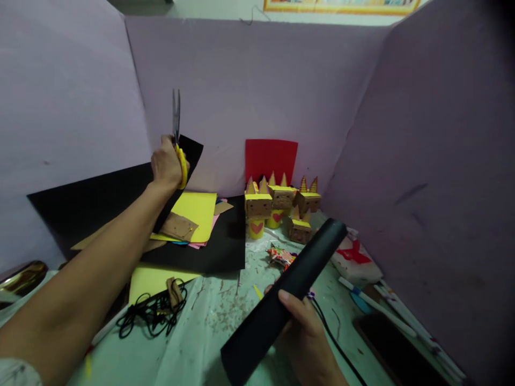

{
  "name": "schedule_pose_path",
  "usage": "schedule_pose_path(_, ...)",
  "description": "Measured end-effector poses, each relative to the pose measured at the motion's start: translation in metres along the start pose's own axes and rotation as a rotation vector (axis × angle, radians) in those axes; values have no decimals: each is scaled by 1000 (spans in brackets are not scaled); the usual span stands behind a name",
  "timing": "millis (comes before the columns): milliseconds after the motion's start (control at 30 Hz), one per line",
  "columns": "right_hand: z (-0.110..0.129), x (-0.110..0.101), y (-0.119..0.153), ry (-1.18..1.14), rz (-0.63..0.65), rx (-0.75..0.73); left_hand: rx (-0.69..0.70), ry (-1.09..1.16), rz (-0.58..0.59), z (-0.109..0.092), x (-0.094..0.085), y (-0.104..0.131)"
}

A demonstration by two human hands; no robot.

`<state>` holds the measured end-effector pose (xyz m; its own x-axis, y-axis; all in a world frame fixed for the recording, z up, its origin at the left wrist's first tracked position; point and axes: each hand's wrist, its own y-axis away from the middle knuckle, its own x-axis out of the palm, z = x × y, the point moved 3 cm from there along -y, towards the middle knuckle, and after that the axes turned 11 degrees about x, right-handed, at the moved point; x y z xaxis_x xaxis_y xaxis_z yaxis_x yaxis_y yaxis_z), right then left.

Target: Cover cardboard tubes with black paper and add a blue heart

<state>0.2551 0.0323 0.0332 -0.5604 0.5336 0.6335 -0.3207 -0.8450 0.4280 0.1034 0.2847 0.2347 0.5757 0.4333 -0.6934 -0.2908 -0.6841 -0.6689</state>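
Observation:
My left hand (pixel 167 165) is raised toward the far left, closed around scissors (pixel 177 115) with yellow handles. The blades point up and stand slightly apart. A large black sheet (pixel 96 198) rises behind that forearm, with a corner beside the hand; whether the fingers also touch it I cannot tell. In the lower middle, my right hand (pixel 303 332) grips a rolled black paper tube (pixel 284 300), tilted up to the right, thumb on top. Small cardboard figures (pixel 258 206) with pointed ears, some on yellow bases with hearts, stand beyond the tube.
Yellow paper (pixel 207 206) and a cardboard scrap (pixel 177 226) lie on black paper (pixel 229 249). Tangled black cord (pixel 155 311) is at lower left. A red sheet (pixel 271 158) leans on the back wall. A phone-like dark slab (pixel 398 348) and a white packet (pixel 356 257) sit right.

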Motion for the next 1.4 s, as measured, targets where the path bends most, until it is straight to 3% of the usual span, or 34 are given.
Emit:
schedule_pose_path(167,-4,4,-6,1,62,18,-26,-1,35,8,23,-12)
schedule_pose_path(333,-1,1,-7,25,65,-9,-3,100,56,-8,21,12)
schedule_pose_path(467,10,-6,-5,-26,13,-56,33,304,128,-35,13,68)
schedule_pose_path(567,18,-8,-5,-74,1,-127,21,513,291,-49,12,134)
schedule_pose_path(700,11,-3,-4,28,75,-211,-61,881,609,-58,22,216)
schedule_pose_path(767,0,3,-2,125,137,-212,-43,987,645,-59,27,236)
schedule_pose_path(867,-10,16,3,221,211,-180,-65,1199,672,-57,37,243)
schedule_pose_path(967,-3,40,6,343,380,-146,-261,1418,583,-43,41,238)
schedule_pose_path(1033,7,54,-1,431,378,-113,-406,1465,451,-28,39,234)
schedule_pose_path(1100,18,56,-19,574,79,-141,-498,1483,315,-14,33,230)
schedule_pose_path(1167,21,56,-44,677,-78,-109,-550,1503,215,-3,25,224)
schedule_pose_path(1300,4,56,-93,876,-170,74,-632,1532,-3,8,10,210)
schedule_pose_path(1400,-8,60,-115,987,-211,109,-687,1541,-110,10,3,203)
